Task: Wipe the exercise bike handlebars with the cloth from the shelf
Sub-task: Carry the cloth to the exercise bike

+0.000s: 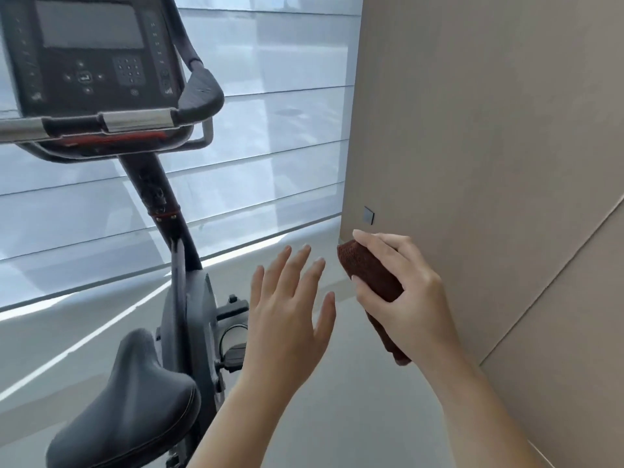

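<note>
Cloth (366, 273) in hand, so the fetch from the shelf looks done, though no shelf shows in this view. It is a dark reddish-brown bundle, folded or rolled, and the right hand (408, 298) has it firmly: fingers (371, 292) curled over one side and the thumb across the top. The cloth is held up in the air, over the floor (337, 417) and close to the beige wall panel (489, 130).

The left hand (287, 319) hangs just beside it with its digits straight and spread, grasping nothing and not touching the cloth.

The wiping itself appears not to have begun. The handlebars (201, 96) sit up at the top left, well apart from both hands, with a black padded grip curving round and a silver bar running across below the console (91, 52). Nothing is touching them. All of the handlebar work looks left to do: carry the cloth up and across, then rub along the grips and the bar.

Around the hands, the saddle (135, 400) lies low on the left, the slanted post (158, 190) rises from the frame, and a pedal (233, 352) pokes out towards the left wrist. Pale blinds (270, 130) fill the background, and a small square plate (369, 215) sits on the wall. The path up to the bars looks open. The console sits right behind the bars, so a wide swipe could brush its buttons.
</note>
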